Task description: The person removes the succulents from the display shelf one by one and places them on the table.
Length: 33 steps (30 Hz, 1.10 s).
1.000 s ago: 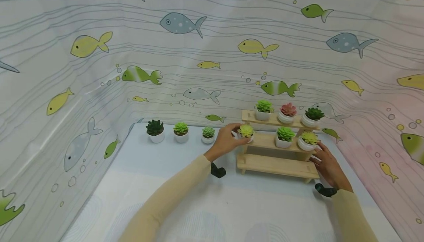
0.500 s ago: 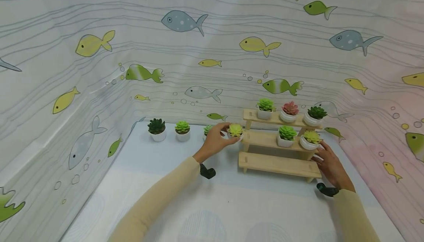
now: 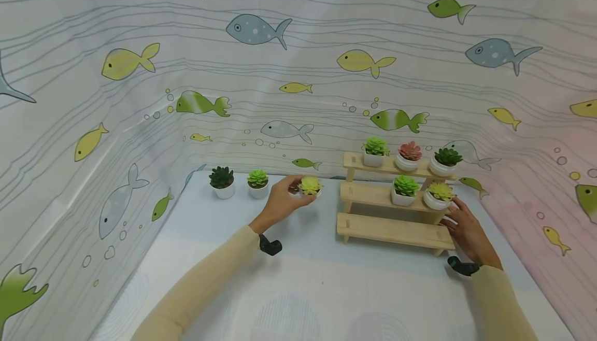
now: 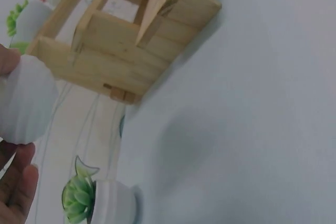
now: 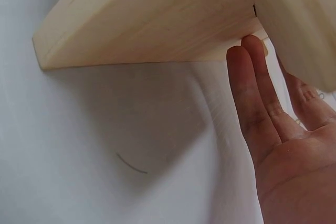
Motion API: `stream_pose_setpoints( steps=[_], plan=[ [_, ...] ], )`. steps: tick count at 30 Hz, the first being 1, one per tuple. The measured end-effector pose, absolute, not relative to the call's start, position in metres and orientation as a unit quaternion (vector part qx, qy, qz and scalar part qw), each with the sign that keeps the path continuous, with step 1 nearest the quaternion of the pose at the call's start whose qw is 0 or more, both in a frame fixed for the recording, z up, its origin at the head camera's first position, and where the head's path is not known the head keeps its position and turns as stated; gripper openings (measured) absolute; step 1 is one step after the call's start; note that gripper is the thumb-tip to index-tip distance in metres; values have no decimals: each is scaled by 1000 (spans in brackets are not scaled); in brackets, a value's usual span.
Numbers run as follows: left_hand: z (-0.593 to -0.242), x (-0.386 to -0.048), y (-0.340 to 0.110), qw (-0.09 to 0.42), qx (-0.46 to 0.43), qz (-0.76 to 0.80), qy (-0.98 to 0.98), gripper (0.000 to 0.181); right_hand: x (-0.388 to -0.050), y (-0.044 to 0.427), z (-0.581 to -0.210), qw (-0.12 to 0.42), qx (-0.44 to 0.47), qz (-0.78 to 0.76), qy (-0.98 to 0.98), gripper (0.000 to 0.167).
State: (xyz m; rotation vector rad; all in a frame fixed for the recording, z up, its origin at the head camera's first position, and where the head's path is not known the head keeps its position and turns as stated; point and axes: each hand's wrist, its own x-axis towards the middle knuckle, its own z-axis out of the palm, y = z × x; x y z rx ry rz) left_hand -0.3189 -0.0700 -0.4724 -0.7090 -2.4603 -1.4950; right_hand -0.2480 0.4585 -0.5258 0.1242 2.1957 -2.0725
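The left hand (image 3: pixel 281 202) pinches a white pot with a yellow-green succulent (image 3: pixel 310 185), left of the wooden three-step stand (image 3: pixel 396 230). In the left wrist view the ribbed white pot (image 4: pixel 29 100) is between thumb and fingers, off the table. At the stand's right side is the right hand (image 3: pixel 470 232), its fingers nearly straight against the side in the right wrist view (image 5: pixel 289 145). A bright green succulent (image 3: pixel 404 185) and a yellow-green one (image 3: pixel 440 192) stand on the middle step; the bottom step holds nothing.
On the top step are a green (image 3: pixel 375 146), a red (image 3: pixel 410 151) and a dark green succulent (image 3: pixel 448 157). On the table at the left stand a dark green (image 3: pixel 222 178) and a light green one (image 3: pixel 257 178). Fish-patterned cloth walls surround the table (image 3: pixel 298 279).
The left hand has moved left with the yellow-green potted succulent, away from the middle step's left end. It now covers the small green plant on the table. The right hand stays at the stand.
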Motion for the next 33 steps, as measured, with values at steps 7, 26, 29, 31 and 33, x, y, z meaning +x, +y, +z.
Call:
stream_pose_setpoints(
  steps=[7,26,29,31,33],
  plan=[
    [-476,-321,-97,105,-230,-509,-823,62,-248,460,-521,52,27,-704,707,71],
    [-488,-305,-162,94,-153,-497,-849,73,-248,460,-523,58,37,-683,728,72],
    [-488,-303,-170,93,-145,-494,-852,73,-247,459,-524,58,45,-678,731,73],
    [-488,-302,-175,96,-142,-495,-852,73,-247,458,-525,55,46,-679,730,73],
    [-489,-302,-181,104,-141,-496,-851,72,-247,458,-524,56,44,-678,731,74]
  ],
)
